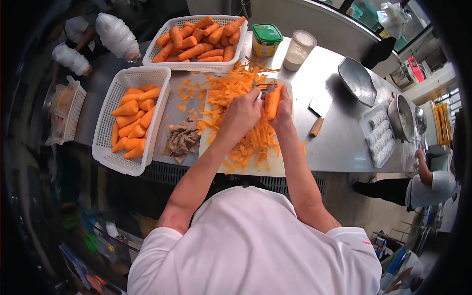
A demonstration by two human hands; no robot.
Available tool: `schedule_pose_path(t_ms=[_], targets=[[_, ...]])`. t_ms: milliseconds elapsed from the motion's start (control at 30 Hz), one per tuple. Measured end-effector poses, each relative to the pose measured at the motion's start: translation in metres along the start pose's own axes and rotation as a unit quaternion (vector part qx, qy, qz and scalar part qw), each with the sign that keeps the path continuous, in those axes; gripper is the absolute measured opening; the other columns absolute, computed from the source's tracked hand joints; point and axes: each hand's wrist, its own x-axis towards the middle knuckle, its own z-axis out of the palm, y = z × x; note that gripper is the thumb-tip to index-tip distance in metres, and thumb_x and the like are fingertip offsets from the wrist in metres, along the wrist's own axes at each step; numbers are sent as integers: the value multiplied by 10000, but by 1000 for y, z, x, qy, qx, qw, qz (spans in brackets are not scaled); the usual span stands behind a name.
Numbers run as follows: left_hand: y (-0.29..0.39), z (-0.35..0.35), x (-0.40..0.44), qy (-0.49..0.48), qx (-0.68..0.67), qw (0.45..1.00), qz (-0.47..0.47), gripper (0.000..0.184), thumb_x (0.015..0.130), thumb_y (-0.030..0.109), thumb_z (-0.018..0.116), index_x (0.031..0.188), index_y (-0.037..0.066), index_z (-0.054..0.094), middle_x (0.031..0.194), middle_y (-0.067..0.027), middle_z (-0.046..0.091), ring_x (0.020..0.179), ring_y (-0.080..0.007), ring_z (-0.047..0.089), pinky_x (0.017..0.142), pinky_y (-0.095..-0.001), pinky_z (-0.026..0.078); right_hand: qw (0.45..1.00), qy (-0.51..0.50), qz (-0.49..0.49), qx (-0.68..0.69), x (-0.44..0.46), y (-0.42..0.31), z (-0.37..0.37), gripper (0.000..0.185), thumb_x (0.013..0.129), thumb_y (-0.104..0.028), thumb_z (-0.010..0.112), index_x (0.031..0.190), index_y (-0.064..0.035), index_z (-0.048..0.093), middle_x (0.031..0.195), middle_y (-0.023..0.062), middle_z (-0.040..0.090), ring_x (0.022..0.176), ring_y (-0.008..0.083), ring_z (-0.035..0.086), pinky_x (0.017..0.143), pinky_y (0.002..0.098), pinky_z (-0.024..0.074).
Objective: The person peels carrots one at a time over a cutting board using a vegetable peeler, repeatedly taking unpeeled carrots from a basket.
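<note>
Over a heap of orange peelings (246,132) on a pale cutting board (277,166), both of my hands meet around one carrot (273,102). The fingers of my left hand (244,112) are closed on a metal peeler (265,86), whose head lies at the carrot's upper end. My right hand (283,110) is wrapped round the carrot's right side, holding it roughly upright in view. A crumpled brown cloth (182,139) lies left of the board. Smooth bright carrots (129,120) fill part of a white basket (163,93) at the left.
Behind stands a second white basket (149,55) of rougher carrots (199,42), beside a green-lidded tub (267,40) and a clear container (299,50). A cleaver (320,107), a dark tray (357,81) and a tray of white rolls (380,137) are rightward. Another person (432,187) stands at far right.
</note>
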Motion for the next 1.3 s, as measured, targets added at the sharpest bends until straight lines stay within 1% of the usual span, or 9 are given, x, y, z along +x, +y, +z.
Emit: schedule_pose_path(t_ms=[267, 333, 433, 667, 867, 1033, 1167, 1233, 1300], targets=[[9, -7, -72, -128, -8, 992, 11, 294, 935, 125, 552, 1176, -35, 604, 849, -298, 623, 813, -443, 639, 684, -471, 500, 996, 88, -17, 1, -3, -16, -5, 562, 1045, -532, 313, 1150, -28, 540, 906, 111, 630, 743, 206, 610, 668, 344, 550], [19, -13, -36, -16, -28, 999, -21, 291, 931, 106, 548, 1182, -31, 606, 854, -300, 622, 808, -441, 635, 687, -473, 499, 996, 78, -25, -26, -7, -18, 7, 582, 1045, -532, 313, 1151, -11, 548, 886, 114, 641, 721, 212, 612, 662, 341, 548], [5, -1, 6, -7, 25, 1000, 1, 304, 927, 86, 544, 1204, -23, 605, 869, -296, 630, 810, -432, 642, 691, -452, 509, 994, 60, -21, -90, -11, -11, 17, 598, 1054, -521, 276, 1150, -4, 562, 901, 119, 645, 731, 211, 616, 669, 339, 548], [10, -9, -65, -100, 11, 995, -3, 291, 926, 97, 559, 1179, -36, 613, 887, -294, 638, 825, -437, 643, 699, -433, 516, 994, 87, -43, -49, 1, -19, 3, 580, 1062, -505, 235, 1205, -27, 530, 978, 129, 642, 807, 229, 626, 701, 351, 554], [4, -2, -1, 27, -19, 999, 6, 314, 911, 91, 585, 1197, -36, 613, 848, -287, 643, 814, -441, 650, 701, -439, 517, 1000, 13, 21, -2, -3, -12, 16, 528, 1043, -520, 340, 1150, -52, 560, 956, 104, 654, 798, 218, 640, 703, 349, 561], [8, 3, -58, -31, 20, 999, 5, 317, 910, 85, 590, 1202, -36, 609, 844, -287, 643, 790, -427, 659, 678, -434, 513, 995, 96, 23, 19, -8, -13, 24, 511, 1034, -513, 392, 1156, -45, 557, 967, 111, 647, 819, 221, 643, 720, 366, 559], [11, -22, -61, -104, -3, 994, -18, 297, 912, 78, 580, 1183, -36, 617, 854, -294, 638, 790, -451, 640, 677, -453, 507, 998, 60, -1, 2, 13, -5, -13, 546, 1045, -511, 352, 1147, -18, 563, 988, 144, 662, 808, 214, 630, 712, 346, 552], [14, -23, -27, 13, -24, 1000, -11, 292, 910, 71, 578, 1177, -37, 623, 861, -289, 643, 771, -441, 644, 679, -445, 508, 998, 62, -5, -9, 5, -7, 6, 558, 1053, -502, 324, 1138, -7, 569, 966, 143, 670, 781, 215, 631, 698, 338, 550], [5, -13, 4, 20, -2, 1000, 0, 294, 909, 68, 579, 1180, -38, 622, 850, -281, 644, 751, -418, 653, 674, -432, 507, 997, 39, 17, -60, 0, -6, 15, 565, 1063, -489, 282, 1159, -8, 561, 952, 139, 675, 781, 219, 637, 690, 337, 551]])
